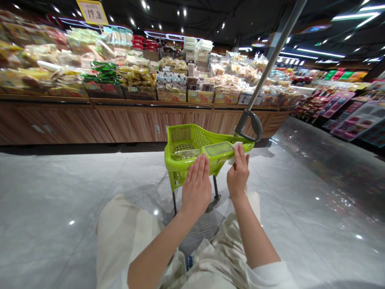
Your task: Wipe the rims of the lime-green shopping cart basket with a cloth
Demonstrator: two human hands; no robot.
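Observation:
A lime-green plastic shopping cart basket stands in front of me on dark legs, with lattice walls and a clear-covered panel along its near rim. My left hand lies flat against the near side of the rim, fingers stretched out and close together. Farther right, my right hand presses a white cloth or tissue onto the rim near the handle end. Most of that cloth is hidden under the fingers. Just beyond it rises the cart's grey handle grip. The basket holds nothing large that I can see.
Behind the cart runs a wood-panelled display counter heaped with packaged snacks. A yellow-framed price sign stands above it. A metal pole slants up from the grip. Other shelves line the right, and grey floor tiles surround me.

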